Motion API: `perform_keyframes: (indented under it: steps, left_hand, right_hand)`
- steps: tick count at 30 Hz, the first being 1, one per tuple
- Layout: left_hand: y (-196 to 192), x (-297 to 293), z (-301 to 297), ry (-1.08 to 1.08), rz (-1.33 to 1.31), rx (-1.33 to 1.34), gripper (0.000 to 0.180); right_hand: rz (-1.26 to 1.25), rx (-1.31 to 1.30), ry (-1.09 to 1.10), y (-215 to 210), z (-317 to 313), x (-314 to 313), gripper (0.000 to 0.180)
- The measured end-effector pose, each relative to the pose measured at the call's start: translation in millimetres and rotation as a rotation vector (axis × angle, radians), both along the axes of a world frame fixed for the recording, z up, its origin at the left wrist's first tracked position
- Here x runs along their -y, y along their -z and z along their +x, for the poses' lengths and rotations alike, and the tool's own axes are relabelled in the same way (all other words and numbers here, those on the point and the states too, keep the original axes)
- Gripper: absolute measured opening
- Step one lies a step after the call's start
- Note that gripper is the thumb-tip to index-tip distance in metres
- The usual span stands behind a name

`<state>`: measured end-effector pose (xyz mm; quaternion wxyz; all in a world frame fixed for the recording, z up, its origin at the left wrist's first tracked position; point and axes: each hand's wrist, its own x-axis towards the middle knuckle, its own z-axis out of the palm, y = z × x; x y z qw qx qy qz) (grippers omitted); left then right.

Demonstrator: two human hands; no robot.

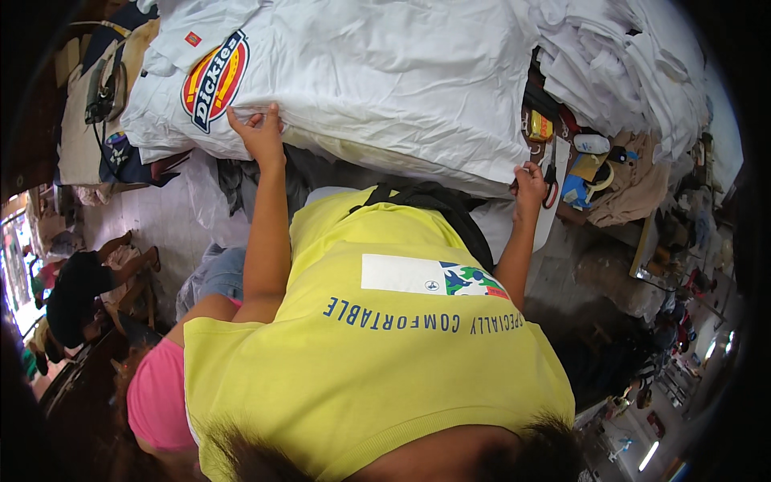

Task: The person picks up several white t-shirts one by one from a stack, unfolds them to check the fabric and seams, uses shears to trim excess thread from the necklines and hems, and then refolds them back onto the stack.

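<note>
A white T-shirt (377, 88) with a red, yellow and dark blue printed emblem (215, 80) lies spread over the work surface in front of me. Its near edge is pinched by my left hand (261, 138), just right of the emblem. At the far right end of that same edge, my right hand (528, 189) has its fingers closed on the corner of the cloth. Dark-handled scissors (551, 181) lie right beside my right hand. Part of the fingers is hidden by the hands themselves.
A big heap of white garments (622, 72) fills the far right. Near it are a yellow packet (540, 126), a white bottle (592, 144), a tape roll (601, 177) and brown cloth (634, 193). A dark iron-like device (103, 92) stands far left. People sit close by on the left.
</note>
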<state>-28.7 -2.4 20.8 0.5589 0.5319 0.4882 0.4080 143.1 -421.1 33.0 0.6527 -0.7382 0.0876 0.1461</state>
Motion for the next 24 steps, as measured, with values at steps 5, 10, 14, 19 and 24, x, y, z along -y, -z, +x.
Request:
perform_keyframes:
  steps: [5,10,14,19,24]
  left_hand:
    - [12.8,-39.4,-7.6,0.102,0.232,-0.21,0.039]
    - [-40.8,-111.4,25.3,0.242,0.494,-0.273,0.036]
    - [-69.8,-177.4,84.2,0.161,0.448,0.186,0.053]
    - [-50.2,-141.7,115.2,0.329,0.539,-0.114,0.05]
    - [-18.0,8.5,71.0,1.02,-0.321,-0.457,0.028]
  right_hand:
    - [0.151,-0.052,0.075,-4.3,-2.9,-2.6,0.026]
    - [0.428,-0.026,0.074,-31.7,-4.6,-29.6,0.029]
    - [0.213,-0.102,-0.452,-64.2,-10.7,-62.7,0.028]
    - [-0.713,0.427,-0.261,-20.5,12.9,-12.3,0.032]
    - [-1.314,0.53,-0.038,11.7,13.1,46.2,0.036]
